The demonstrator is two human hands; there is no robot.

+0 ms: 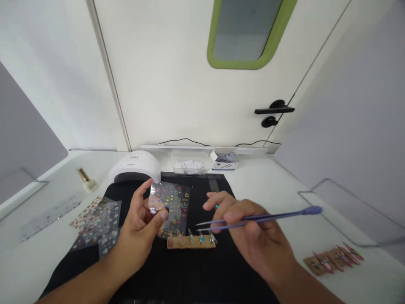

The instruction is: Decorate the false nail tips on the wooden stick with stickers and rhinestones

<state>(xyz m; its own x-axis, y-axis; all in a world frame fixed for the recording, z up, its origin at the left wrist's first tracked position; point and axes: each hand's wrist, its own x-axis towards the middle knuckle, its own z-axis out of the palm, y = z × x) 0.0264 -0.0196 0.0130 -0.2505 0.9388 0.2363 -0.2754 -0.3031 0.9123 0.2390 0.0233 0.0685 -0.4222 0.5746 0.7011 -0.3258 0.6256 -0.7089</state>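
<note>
My left hand [141,226] pinches a clear sticker sheet [177,204] by its near-left edge, thumb in front, so most of its small coloured shapes stand free to the right of my fingers. My right hand [257,234] grips blue tweezers [284,216] like a pencil, their two points slightly apart and pointing left towards the sheet; I can make out nothing between them. I'd keep the sheet taut and tilted to the light, bring the points in low and nearly flat, and squeeze only lightly, since such thin film probably creases easily. Between my hands, a little nearer me, a tan strip [191,243] carries a row of clear false nails, and a sleeve dragged across it could knock them. Under all this lies a black cloth [196,278]. Left of my left fingers are more sticker sheets [109,217] and, farther out, a small bottle [88,183]; beyond those fingers sits a white lamp [136,164]. Straight ahead are a clear tray [190,169] of white packets and an opened box [225,161]. Well right of my right fingers, a second strip [324,261] holds reddish nails on the white table [262,177], which meets a pale door [174,93] with a black handle [275,110].
</note>
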